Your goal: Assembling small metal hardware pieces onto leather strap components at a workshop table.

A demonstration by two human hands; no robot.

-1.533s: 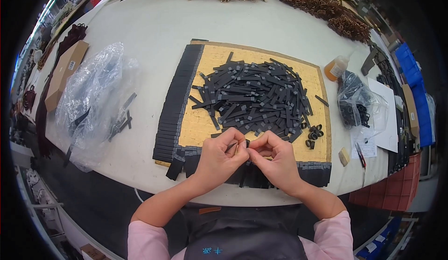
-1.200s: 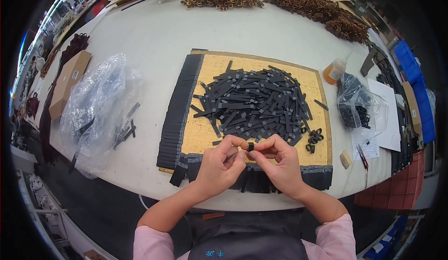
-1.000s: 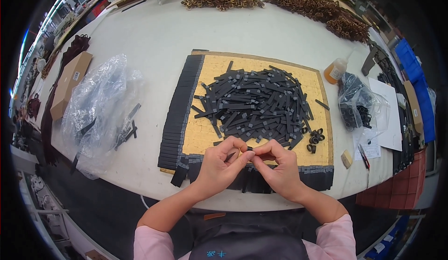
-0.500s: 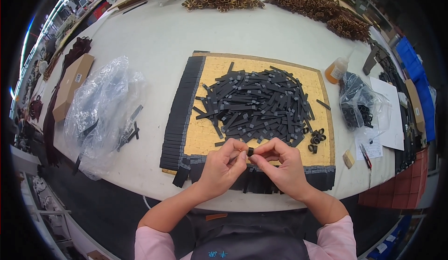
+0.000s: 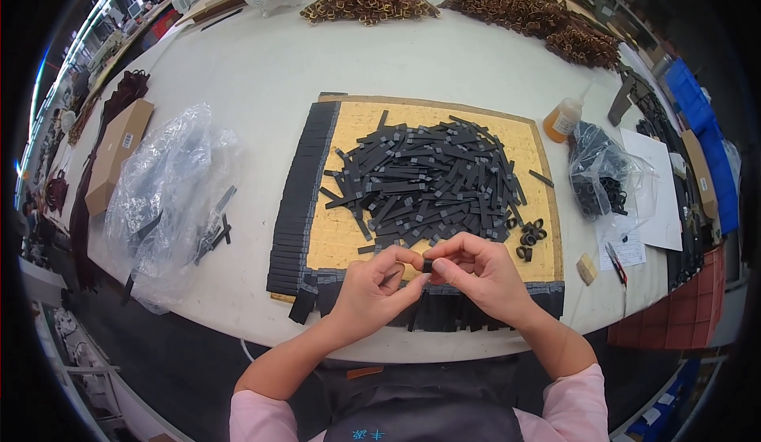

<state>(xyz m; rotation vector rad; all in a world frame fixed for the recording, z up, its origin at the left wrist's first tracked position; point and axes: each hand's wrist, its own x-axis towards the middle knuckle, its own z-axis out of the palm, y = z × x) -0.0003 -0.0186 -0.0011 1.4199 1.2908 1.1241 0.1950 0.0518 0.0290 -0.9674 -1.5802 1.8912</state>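
Observation:
Between my fingertips is a small black strip bent into a loop (image 5: 427, 266), above the front edge of a yellow board (image 5: 341, 232). My left hand (image 5: 372, 287) pinches at its left side with thumb and index finger. From the other side, my right hand (image 5: 479, 278) grips it with thumb and fingers. Just beyond lies a heap of short black strips (image 5: 428, 176) with grey ends. Finished-looking black loops (image 5: 531, 240) sit in a small cluster on the board's right. Strips in an overlapping row (image 5: 300, 196) line the left edge, and more strips (image 5: 432, 309) line the front, partly under my hands.
At left are a clear plastic bag (image 5: 170, 196) and a cardboard box (image 5: 119, 156). To the right stand a glue bottle (image 5: 563, 119), a bag of black loops (image 5: 598, 180), a small block (image 5: 587, 269) and a red-handled cutting tool (image 5: 617, 266). Brown strap bundles (image 5: 369, 0) lie far back.
Both hands stay together around the small loop, and their fingers have shifted slightly on it. My left fingers have opened out a little. The whole view has moved slightly.

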